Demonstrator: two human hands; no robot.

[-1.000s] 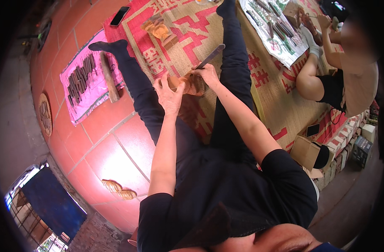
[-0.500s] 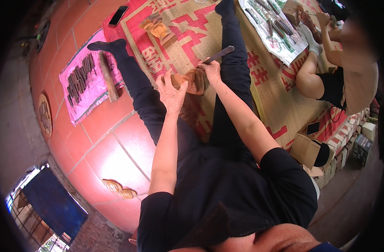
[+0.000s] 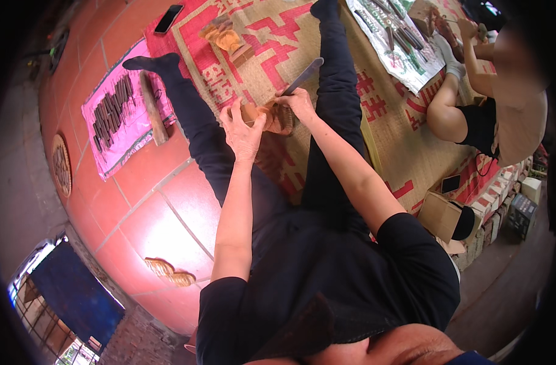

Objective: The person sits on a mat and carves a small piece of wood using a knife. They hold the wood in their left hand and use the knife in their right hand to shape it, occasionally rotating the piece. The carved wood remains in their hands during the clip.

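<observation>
Between my outstretched legs, my left hand (image 3: 242, 132) curls its fingers and thumb around one side of a brown wood carving (image 3: 282, 118). My right hand (image 3: 298, 104) grips a long, dark, flat tool (image 3: 304, 75) that looks like a file or blade. The tool's wide rounded end sticks out up and to the right, past my fingers. Its other end is hidden by my hand, against or close to the carving; contact cannot be made out. Farther off on the woven mat (image 3: 272, 52) rests another carved wooden piece (image 3: 228, 40) with an orange-toned middle.
At left, a pink cloth (image 3: 109, 164) bears several slim dark tools (image 3: 115, 112) and a wooden club (image 3: 151, 109). A wing-shaped carving (image 3: 170, 272) lies on the tiles. Rightward, another person (image 3: 509, 115) sits by a white sheet (image 3: 415, 79) of tools. A cardboard box (image 3: 437, 213) stands nearby.
Both my hands, with the carving and the tool, have shifted slightly left. The tool's outer end has come left and up in the picture. My grips look the same.
</observation>
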